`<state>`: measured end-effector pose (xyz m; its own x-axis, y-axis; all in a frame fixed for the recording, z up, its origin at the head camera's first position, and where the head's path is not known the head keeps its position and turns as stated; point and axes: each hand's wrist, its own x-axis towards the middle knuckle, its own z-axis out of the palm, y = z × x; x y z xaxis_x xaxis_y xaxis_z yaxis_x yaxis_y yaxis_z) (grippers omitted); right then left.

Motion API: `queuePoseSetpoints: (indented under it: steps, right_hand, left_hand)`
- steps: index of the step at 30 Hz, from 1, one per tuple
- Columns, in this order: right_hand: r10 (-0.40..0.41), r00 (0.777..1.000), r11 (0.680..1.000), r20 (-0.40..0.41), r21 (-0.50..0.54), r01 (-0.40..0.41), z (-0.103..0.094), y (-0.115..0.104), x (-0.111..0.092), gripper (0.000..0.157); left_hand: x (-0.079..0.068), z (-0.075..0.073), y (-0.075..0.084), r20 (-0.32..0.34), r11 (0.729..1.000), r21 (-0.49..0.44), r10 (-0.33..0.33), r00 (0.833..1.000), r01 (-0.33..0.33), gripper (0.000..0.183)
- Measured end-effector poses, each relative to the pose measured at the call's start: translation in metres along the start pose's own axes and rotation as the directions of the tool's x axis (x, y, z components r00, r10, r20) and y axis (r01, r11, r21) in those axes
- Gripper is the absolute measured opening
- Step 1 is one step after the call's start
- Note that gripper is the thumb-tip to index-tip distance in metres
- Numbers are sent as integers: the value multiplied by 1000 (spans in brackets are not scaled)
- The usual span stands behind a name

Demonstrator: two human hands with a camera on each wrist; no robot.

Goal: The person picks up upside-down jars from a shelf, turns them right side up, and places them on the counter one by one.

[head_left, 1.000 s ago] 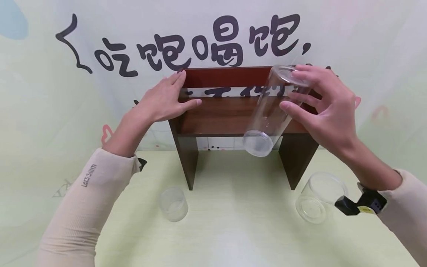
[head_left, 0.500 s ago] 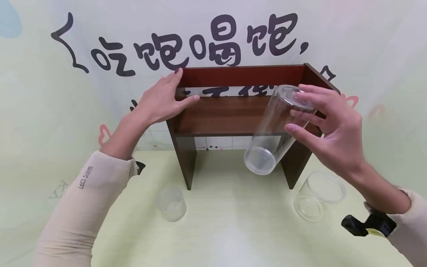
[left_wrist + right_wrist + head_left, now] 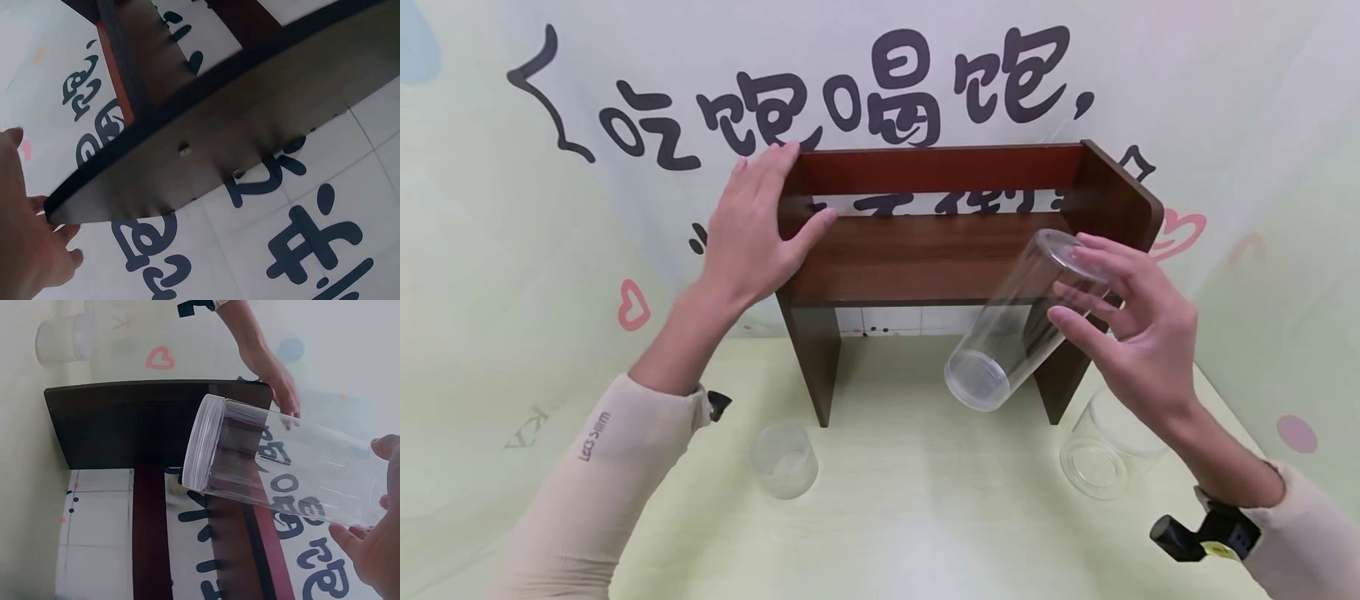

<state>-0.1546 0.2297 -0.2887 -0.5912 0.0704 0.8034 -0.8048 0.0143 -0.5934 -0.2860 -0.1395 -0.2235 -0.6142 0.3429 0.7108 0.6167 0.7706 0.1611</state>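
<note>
A tall clear plastic jar [image 3: 1011, 321] hangs tilted in front of the right part of a dark brown wooden shelf [image 3: 910, 258]. My right hand [image 3: 1142, 317] grips it near its upper end, fingers and thumb round the wall. Its translucent lid end [image 3: 205, 444] points away from the palm, down and left in the head view. My left hand [image 3: 752, 229] holds the top of the shelf's left side panel [image 3: 206, 137], thumb on the inner side and fingers over the outer edge. In the left wrist view, fingertips show at the panel's end.
A small translucent tub [image 3: 784, 460] stands on the pale table [image 3: 917, 517] at front left of the shelf. A wider clear jar [image 3: 1097, 458] stands at front right, partly behind my right wrist. Behind is a printed wall covering [image 3: 1240, 125].
My right hand has lowered the jar from the shelf's upper level to below its middle board. My left hand has shifted slightly left, its fingers moving outside the side panel.
</note>
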Motion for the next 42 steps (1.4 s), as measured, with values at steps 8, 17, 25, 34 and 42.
queuePoseSetpoints:
  steps: [8,17,25,34,42]
  right_hand:
    - [30,996,992,-86,122,-20,1,10,-17,52]
    - [73,978,970,-197,241,-24,7,20,-29,50]
    - [130,944,934,-302,356,-15,19,28,-38,45]
    - [225,892,890,-392,456,-24,29,30,-46,38]
    - [296,845,870,-445,491,-47,38,30,-49,27]
  left_hand:
    - [-32,16,23,-357,959,-126,195,913,-254,65]
    - [-73,41,53,-416,880,-293,235,879,-374,62]
    - [-103,67,80,-301,809,-448,264,916,-380,70]
    - [-126,91,95,-211,755,-571,243,947,-321,86]
    - [-135,102,108,-184,749,-615,167,969,-246,104]
